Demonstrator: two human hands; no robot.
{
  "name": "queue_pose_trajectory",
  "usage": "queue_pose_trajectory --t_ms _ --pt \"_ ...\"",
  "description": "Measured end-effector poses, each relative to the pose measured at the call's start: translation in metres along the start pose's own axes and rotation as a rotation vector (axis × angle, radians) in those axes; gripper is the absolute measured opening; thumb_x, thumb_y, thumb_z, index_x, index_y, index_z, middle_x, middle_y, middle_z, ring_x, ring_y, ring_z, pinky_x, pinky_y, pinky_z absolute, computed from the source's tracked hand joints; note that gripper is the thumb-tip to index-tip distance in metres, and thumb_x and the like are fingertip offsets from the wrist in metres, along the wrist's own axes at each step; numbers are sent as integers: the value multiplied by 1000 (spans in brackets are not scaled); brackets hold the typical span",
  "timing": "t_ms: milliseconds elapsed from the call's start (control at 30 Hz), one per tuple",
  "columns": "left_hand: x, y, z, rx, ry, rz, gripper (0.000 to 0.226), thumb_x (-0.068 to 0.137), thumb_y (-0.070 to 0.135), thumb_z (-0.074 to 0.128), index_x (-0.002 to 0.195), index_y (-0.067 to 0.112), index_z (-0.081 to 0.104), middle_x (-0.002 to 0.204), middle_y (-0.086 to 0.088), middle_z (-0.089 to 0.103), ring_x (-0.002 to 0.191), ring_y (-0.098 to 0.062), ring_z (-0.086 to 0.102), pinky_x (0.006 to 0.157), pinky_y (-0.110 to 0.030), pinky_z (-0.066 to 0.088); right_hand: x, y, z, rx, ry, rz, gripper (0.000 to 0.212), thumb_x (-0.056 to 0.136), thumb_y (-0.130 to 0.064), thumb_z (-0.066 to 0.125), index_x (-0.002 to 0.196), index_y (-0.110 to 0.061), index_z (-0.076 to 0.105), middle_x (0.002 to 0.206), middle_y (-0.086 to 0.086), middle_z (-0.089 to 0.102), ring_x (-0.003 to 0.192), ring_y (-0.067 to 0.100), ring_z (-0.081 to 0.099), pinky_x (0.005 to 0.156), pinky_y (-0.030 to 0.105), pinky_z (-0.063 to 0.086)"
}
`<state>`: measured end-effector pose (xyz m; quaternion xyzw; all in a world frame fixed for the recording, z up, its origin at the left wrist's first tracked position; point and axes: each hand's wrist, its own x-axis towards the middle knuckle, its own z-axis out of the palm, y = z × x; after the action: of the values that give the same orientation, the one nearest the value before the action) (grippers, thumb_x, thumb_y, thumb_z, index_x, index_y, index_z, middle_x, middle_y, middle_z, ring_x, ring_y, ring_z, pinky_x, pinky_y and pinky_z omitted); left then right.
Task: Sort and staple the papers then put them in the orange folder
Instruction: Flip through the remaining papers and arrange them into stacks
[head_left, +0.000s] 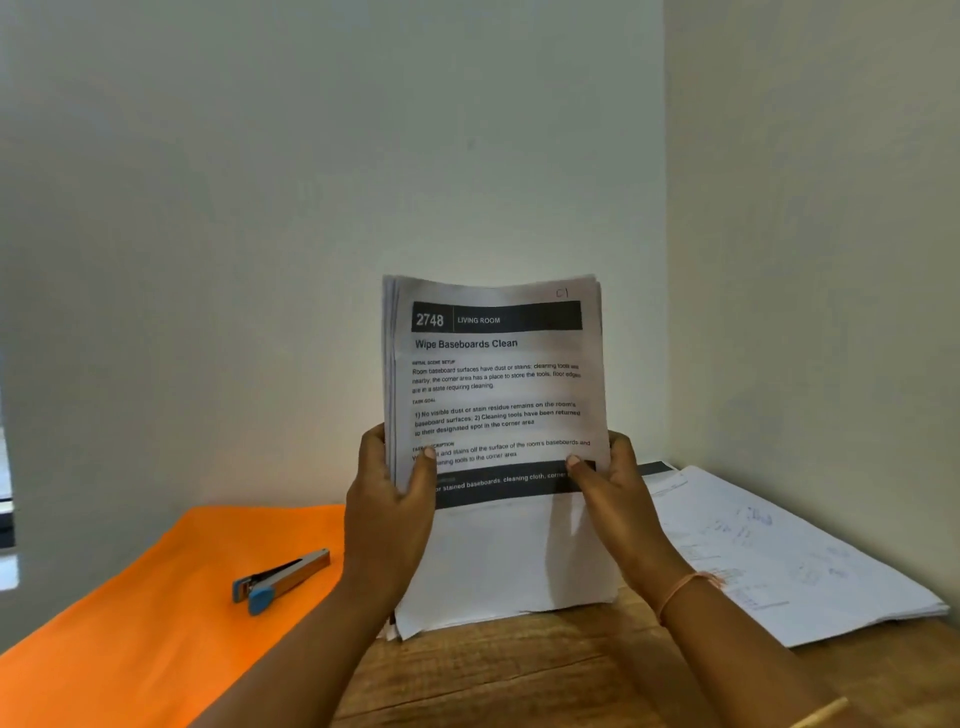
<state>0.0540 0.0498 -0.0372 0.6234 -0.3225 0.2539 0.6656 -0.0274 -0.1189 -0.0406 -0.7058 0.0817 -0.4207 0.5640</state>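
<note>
Sorting is judged the step in hand. At the left of the desk (519, 675), the orange folder (156, 597) is laid flat, with the stapler (280, 577) resting on it. At the centre, a stack of papers (493, 384) is held upright, its lower edge apparently on the desk; the left hand (389, 499) is clamped on its left edge, the right hand (608, 488) on its right. Further sheets (779, 561) are spread at the far right. Next, a set must be squared and one hand freed for the stapler.
</note>
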Motion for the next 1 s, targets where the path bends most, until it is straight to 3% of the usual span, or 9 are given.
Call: queue_pose_trajectory --t_ms 167,267,333,433,533,700,833,1000 --pt "1 -2 0 -78 33 -44 22 95 18 51 116 20 44 100 2 60 85 -11 63 58 -11 52 0 -3 1 30 61 -14 19 99 -12 42 115 -22 42 97 -9 55 83 0 51 60 13 37" --pt "6 0 -1 -278 22 -218 33 88 29 60 116 24 42 100 -3 66 85 -20 68 66 -34 59 1 -4 0 47 67 -14 21 97 -12 48 114 -22 41 95 -11 54 83 -1 51 61 14 38" --pt "8 -3 -1 -262 -64 -355 41 84 39 63 117 23 45 104 -6 66 88 -25 68 74 -43 58 0 -2 1 13 11 19 24 96 -14 51 116 -22 40 97 -11 54 83 -1 49 61 13 37" --pt "3 -8 1 -143 -205 -403 30 87 41 59 110 23 54 99 1 67 84 -15 67 65 -27 55 -2 2 3 -34 -29 37 24 96 -16 50 117 -23 40 100 -9 53 83 0 49 61 13 36" --pt "1 -9 1 -98 -223 -383 20 92 36 54 107 23 55 92 7 65 81 -9 64 58 -17 48 -2 1 2 -23 -1 23 20 97 -17 48 116 -22 43 99 -8 55 82 -2 50 60 12 37" --pt "6 -9 -6 -240 -254 -480 30 89 33 59 113 15 59 101 -8 70 87 -25 68 69 -33 56 -4 -3 -1 5 75 -30 9 98 -17 46 103 -24 49 90 -12 57 79 -2 51 58 10 37" --pt "6 -17 -10 -209 -370 -555 25 89 32 60 109 17 61 95 -4 73 82 -21 70 66 -31 56 -2 2 -2 -81 -22 32 13 97 -14 47 99 -26 52 89 -14 57 82 0 51 62 13 37" --pt "7 -26 -15 -200 -361 -627 20 90 26 59 106 14 61 95 -8 71 77 -21 69 59 -28 55 1 9 -3 -145 -62 95 21 94 -7 48 96 -26 56 88 -14 59 82 1 53 63 15 39"
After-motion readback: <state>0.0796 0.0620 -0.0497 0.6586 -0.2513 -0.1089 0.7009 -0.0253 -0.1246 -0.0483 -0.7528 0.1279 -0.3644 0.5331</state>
